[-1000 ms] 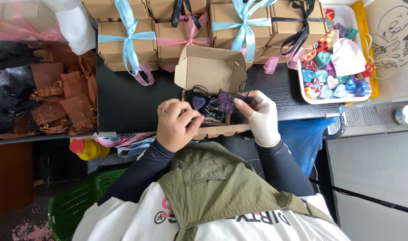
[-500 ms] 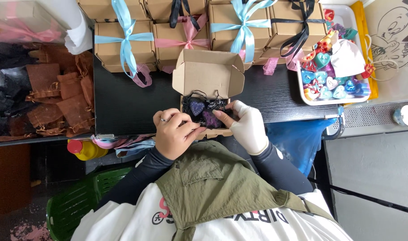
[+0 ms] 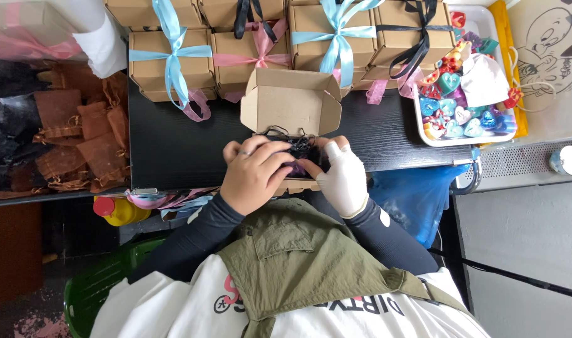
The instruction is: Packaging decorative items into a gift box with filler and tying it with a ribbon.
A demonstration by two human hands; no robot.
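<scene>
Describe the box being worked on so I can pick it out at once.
On the black table, below the row of ribbon-tied boxes, sits the open cardboard box. Both hands, left and right, press into it. Unlike its neighbours, its lid stands up and it has no ribbon.

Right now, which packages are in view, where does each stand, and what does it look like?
Open box: brown cardboard, lid flaps up, on the black table just beyond both hands.
Ribboned boxes: brown cardboard cubes along the far edge, tied blue, pink or black.
White tray: far right, holding colourful heart shapes.
</scene>
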